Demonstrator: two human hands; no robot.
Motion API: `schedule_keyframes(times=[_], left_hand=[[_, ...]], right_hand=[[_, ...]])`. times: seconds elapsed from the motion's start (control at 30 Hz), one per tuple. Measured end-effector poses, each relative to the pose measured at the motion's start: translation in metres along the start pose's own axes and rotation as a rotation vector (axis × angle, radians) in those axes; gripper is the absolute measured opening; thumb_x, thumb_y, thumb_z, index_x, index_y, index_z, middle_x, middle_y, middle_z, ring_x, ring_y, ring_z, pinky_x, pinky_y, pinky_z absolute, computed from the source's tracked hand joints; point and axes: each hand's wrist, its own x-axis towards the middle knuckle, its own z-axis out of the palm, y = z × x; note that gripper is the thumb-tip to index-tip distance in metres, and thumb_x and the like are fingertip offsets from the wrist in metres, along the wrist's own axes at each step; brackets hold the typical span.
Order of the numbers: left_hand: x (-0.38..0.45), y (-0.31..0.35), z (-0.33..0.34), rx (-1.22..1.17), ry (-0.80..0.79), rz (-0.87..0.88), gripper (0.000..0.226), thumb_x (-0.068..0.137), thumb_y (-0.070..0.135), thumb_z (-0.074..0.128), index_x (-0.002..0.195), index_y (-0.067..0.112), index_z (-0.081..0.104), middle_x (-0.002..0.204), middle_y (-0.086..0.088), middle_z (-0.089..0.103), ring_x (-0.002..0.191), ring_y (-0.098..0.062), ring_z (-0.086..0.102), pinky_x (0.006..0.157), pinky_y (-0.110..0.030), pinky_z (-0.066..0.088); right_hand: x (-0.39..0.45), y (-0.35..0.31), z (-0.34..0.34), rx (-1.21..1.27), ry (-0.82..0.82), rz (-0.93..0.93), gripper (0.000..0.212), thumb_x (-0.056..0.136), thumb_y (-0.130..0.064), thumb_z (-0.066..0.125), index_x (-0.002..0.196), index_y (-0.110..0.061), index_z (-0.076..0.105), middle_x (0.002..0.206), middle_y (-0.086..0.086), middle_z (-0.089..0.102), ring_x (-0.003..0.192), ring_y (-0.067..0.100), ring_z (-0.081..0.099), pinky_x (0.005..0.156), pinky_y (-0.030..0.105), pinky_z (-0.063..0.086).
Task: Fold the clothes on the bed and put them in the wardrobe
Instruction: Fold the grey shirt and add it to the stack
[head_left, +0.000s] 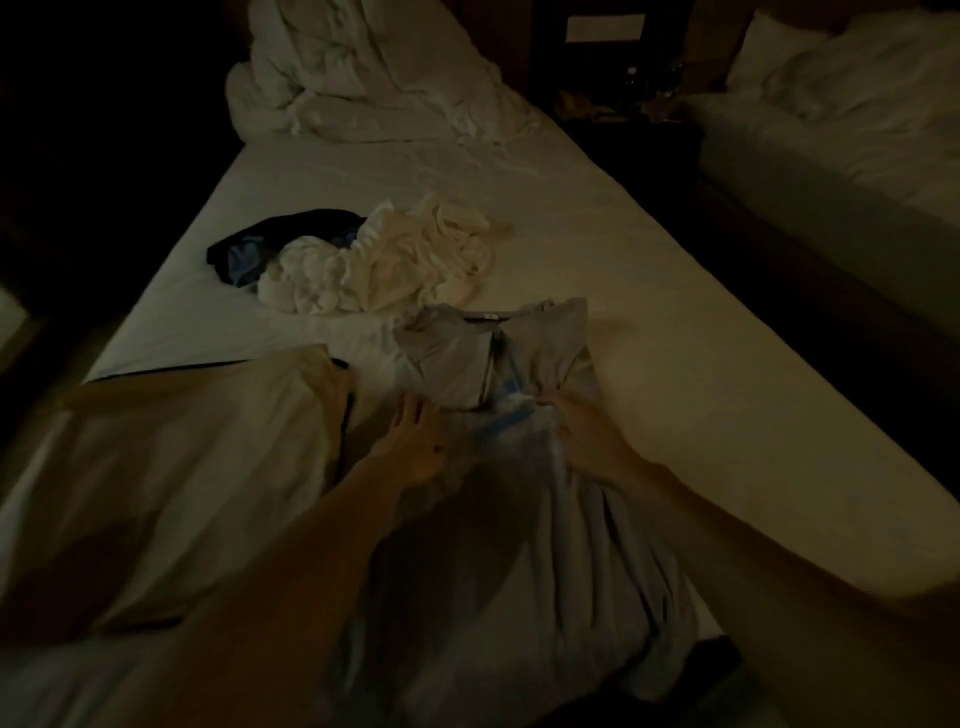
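Note:
A grey T-shirt (519, 519) with a blue print lies spread on the white bed (649, 322), collar away from me, both sleeves folded inward. My left hand (415, 441) rests flat on its left side with the fingers straight. My right hand (582, 431) pinches a bunch of the cloth at the right side near the folded sleeve. Farther up the bed lies a loose heap of cream and white clothes (395, 265) with a dark blue garment (260, 244) at its left. No wardrobe is in view.
A beige cloth with a dark edge (182, 467) covers the near left of the bed. A crumpled white duvet (363, 78) is piled at the head. A second bed (841, 114) stands at the right across a dark gap, with a nightstand (623, 98) between.

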Motion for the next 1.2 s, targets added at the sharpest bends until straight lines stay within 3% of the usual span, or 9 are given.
schedule_keyframes(times=[0.17,0.27,0.43,0.53,0.7,0.9,1.0,1.07,1.2], left_hand=[[-0.095,0.022,0.03,-0.239,0.116,-0.13,0.074,0.101,0.037,0.043,0.154,0.006,0.002,0.159,-0.02,0.009,0.141,-0.038,0.028,0.108,-0.043,0.037],[-0.145,0.031,0.047,-0.221,0.25,-0.325,0.069,0.096,0.046,0.048,0.149,0.007,0.023,0.147,-0.016,0.035,0.129,-0.036,0.043,0.099,-0.046,0.042],[-0.197,0.027,0.07,-0.418,0.311,-0.504,0.065,0.09,0.04,0.059,0.141,0.007,0.034,0.14,-0.018,0.042,0.125,-0.039,0.045,0.099,-0.046,0.041],[-0.216,0.019,0.076,-0.611,0.414,-0.442,0.062,0.089,0.031,0.064,0.142,0.013,0.038,0.139,-0.019,0.047,0.124,-0.04,0.048,0.102,-0.047,0.041],[-0.244,0.045,0.061,-0.122,0.445,-0.311,0.018,0.094,0.021,0.048,0.111,0.019,0.045,0.109,-0.006,0.057,0.099,-0.032,0.061,0.079,-0.04,0.045],[-0.248,0.045,0.093,-0.281,0.218,-0.191,0.053,0.08,0.065,0.053,0.104,0.019,0.058,0.097,-0.005,0.066,0.088,-0.025,0.063,0.081,-0.037,0.053],[-0.258,0.05,0.096,-0.269,0.225,-0.165,0.039,0.095,0.052,0.044,0.092,0.016,0.058,0.085,-0.004,0.064,0.078,-0.022,0.062,0.075,-0.035,0.051],[-0.263,0.045,0.097,-0.266,0.212,-0.128,0.035,0.099,0.041,0.041,0.103,0.014,0.063,0.086,-0.007,0.069,0.075,-0.022,0.066,0.073,-0.036,0.055],[-0.273,0.032,0.091,-0.478,0.093,-0.041,0.032,0.102,0.016,0.043,0.131,0.013,0.057,0.068,-0.003,0.07,0.052,-0.005,0.062,0.046,-0.012,0.044]], right_hand=[[-0.091,0.007,0.017,-0.146,0.192,0.01,0.052,0.097,-0.017,0.043,0.148,-0.011,0.033,0.153,0.011,0.033,0.138,0.03,0.033,0.116,0.039,0.027],[-0.147,0.014,0.024,-0.161,0.317,0.185,0.054,0.097,-0.024,0.045,0.147,-0.01,0.031,0.148,0.014,0.034,0.133,0.034,0.034,0.109,0.046,0.035],[-0.201,0.027,0.024,-0.039,0.207,0.56,0.051,0.091,-0.046,0.059,0.122,-0.009,0.04,0.125,0.016,0.045,0.114,0.037,0.044,0.089,0.045,0.045],[-0.215,0.025,0.025,0.107,0.224,0.477,0.036,0.089,-0.038,0.065,0.1,-0.01,0.045,0.101,0.013,0.056,0.084,0.029,0.054,0.068,0.035,0.044],[-0.222,0.012,0.025,0.111,0.327,0.349,0.016,0.088,-0.019,0.066,0.085,-0.015,0.051,0.084,0.006,0.057,0.086,0.031,0.059,0.067,0.032,0.041],[-0.225,0.012,0.047,0.011,0.26,0.454,0.048,0.091,-0.034,0.063,0.125,-0.006,0.042,0.124,0.022,0.042,0.114,0.043,0.042,0.096,0.049,0.04],[-0.23,0.012,0.06,-0.073,0.327,0.435,0.049,0.094,-0.036,0.057,0.129,-0.006,0.04,0.129,0.023,0.037,0.116,0.043,0.037,0.099,0.05,0.037],[-0.234,0.014,0.065,-0.12,0.348,0.439,0.046,0.095,-0.036,0.055,0.13,-0.009,0.041,0.131,0.022,0.034,0.116,0.042,0.035,0.098,0.049,0.036],[-0.241,0.02,0.074,-0.073,0.397,0.405,0.035,0.094,-0.033,0.058,0.126,-0.018,0.055,0.133,0.018,0.032,0.115,0.042,0.034,0.1,0.047,0.034]])
